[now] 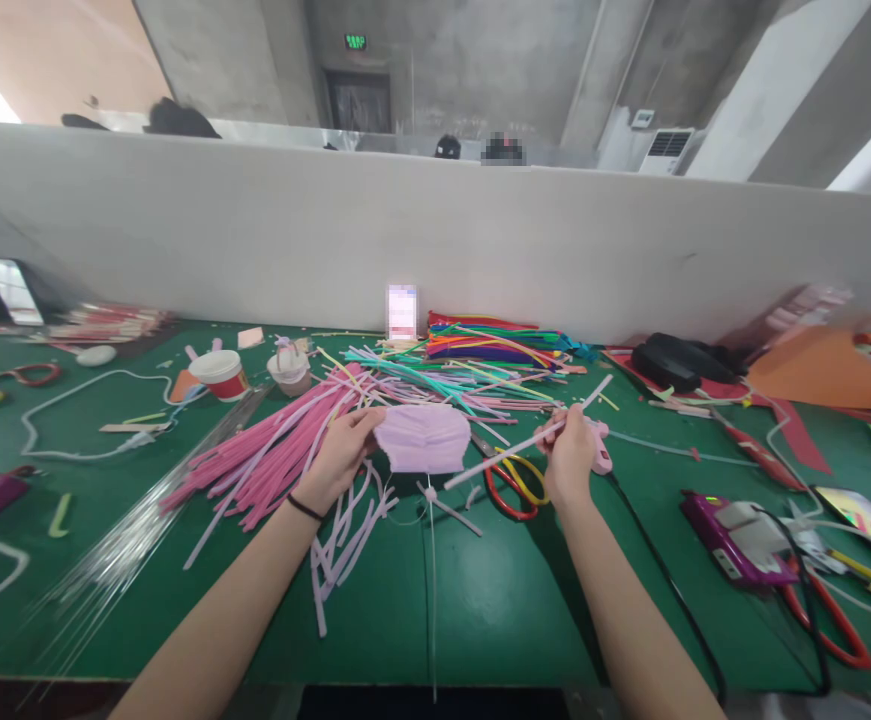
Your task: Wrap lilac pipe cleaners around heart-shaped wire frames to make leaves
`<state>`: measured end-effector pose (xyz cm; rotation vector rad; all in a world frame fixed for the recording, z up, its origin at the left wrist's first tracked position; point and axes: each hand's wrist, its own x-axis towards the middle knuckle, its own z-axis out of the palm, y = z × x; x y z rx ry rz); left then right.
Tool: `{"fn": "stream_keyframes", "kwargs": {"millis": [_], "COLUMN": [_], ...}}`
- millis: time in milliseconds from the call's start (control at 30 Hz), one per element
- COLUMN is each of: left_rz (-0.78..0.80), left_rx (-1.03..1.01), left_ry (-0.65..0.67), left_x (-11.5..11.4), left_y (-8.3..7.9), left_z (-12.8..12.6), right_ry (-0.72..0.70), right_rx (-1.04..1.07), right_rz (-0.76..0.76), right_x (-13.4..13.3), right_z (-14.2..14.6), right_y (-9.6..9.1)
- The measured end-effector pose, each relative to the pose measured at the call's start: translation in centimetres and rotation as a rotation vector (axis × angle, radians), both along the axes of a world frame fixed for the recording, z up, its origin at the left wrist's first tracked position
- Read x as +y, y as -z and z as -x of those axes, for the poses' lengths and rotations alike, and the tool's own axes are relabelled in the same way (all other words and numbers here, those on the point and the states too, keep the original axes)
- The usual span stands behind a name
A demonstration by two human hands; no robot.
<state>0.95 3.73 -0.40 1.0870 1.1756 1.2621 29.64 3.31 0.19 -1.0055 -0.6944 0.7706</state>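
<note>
The left hand (341, 455) pinched a lilac panel (424, 440) edgewise; apart from it, the right hand (570, 458) gripped a pale stem (511, 452), seemingly for control.

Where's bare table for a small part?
Likely best: green table nearer than the central scissors, between the white wire and the right forearm. Another: left of the wire, bordered by lilac strips. Crowded: the far side, under pink strips and the multicoloured bundle.
</note>
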Motion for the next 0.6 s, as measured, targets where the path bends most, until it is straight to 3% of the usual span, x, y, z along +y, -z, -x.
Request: {"fn": "stream_keyframes", "kwargs": {"millis": [67, 200, 400, 600], "left_rz": [-0.041, -0.088, -0.021, 0.002], "left_rx": [0.016, 0.042, -0.181, -0.197], "left_ry": [-0.034, -0.078, 0.008, 0.064], "left_x": [0.2, 0.2, -0.6, -1.0], "left_y": [0.0, -0.2, -0.1, 0.0], "left_z": [0.2, 0.1, -1.3, -1.6], "right_ry": [-0.066, -0.354, -0.766, -0.828], "right_rx": [0.013, -0.089, -0.260, -0.308], "right_rz": [0.030, 0.197, 0.357, 0.444], "right_x": [0.1, -0.6, -1.8, -1.5], "right_z": [-0.1, 0.7, 2.3, 1.8], "right_y": [-0.1, -0.3, -0.4, 0.4]}}
